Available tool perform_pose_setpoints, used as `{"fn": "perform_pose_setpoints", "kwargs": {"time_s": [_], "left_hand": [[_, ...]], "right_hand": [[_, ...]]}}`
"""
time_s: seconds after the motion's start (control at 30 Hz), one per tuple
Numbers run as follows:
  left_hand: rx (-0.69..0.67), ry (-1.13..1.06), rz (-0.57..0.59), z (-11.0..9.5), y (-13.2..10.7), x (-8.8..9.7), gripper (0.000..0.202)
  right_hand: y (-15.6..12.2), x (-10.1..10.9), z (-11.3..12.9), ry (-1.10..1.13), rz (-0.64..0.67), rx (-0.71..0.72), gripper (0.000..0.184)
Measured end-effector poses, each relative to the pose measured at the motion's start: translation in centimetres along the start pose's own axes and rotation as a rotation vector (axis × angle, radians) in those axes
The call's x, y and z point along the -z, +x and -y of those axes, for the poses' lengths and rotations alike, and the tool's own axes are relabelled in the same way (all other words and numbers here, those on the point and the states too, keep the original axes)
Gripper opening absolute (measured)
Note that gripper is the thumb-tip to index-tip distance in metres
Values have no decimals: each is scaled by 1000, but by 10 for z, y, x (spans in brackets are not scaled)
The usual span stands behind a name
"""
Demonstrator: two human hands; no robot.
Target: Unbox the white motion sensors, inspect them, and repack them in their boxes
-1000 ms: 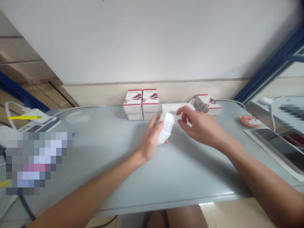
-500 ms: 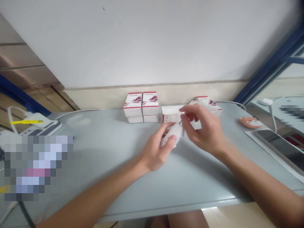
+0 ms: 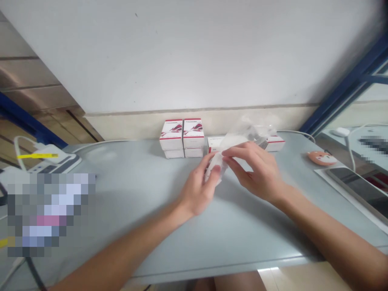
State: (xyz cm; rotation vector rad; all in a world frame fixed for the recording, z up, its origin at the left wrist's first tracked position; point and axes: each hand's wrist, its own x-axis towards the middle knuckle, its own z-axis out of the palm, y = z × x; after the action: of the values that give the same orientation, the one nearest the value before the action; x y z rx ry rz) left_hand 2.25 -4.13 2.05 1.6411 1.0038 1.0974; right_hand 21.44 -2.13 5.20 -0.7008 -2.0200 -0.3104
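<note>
My left hand [image 3: 198, 188] and my right hand [image 3: 256, 169] meet over the middle of the grey table [image 3: 145, 210]. Both pinch a clear plastic bag [image 3: 242, 135] that rises behind my right fingers, blurred by motion. A small white device [image 3: 216, 167] sits between my fingertips, mostly hidden; I cannot tell if it is inside the bag. Behind my hands stand white and red boxes [image 3: 182, 137] against the wall, with a flat white box [image 3: 216, 142] next to them.
Another white and red box [image 3: 275, 141] lies at the back right. An orange round object [image 3: 321, 157] and a tablet [image 3: 354, 186] sit on the right. A white scale [image 3: 45, 159] with a cable stands at the left edge. A blue frame [image 3: 342, 97] rises on the right.
The white device has dropped lower into my left fingers. My right hand has brought a clear plastic bag over it, and the bag now stands up behind my right hand.
</note>
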Motion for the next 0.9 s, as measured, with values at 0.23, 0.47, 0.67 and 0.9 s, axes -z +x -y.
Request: {"fn": "perform_pose_setpoints", "kwargs": {"time_s": [0.23,0.47,0.67,0.9], "left_hand": [[55,97,-16,4,2,1,47],[178,-229,-38,11,5,2,45],[222,-503,-31,16,15,5,46],[163,-536,-38,38,26,10,42]], "right_hand": [[-6,-9,1,80,35,-29,33],[-10,-11,5,102,131,1,31],[-8,-8,-1,239,-270,-348,20],[-1,-9,-16,632,115,-1082,40]]}}
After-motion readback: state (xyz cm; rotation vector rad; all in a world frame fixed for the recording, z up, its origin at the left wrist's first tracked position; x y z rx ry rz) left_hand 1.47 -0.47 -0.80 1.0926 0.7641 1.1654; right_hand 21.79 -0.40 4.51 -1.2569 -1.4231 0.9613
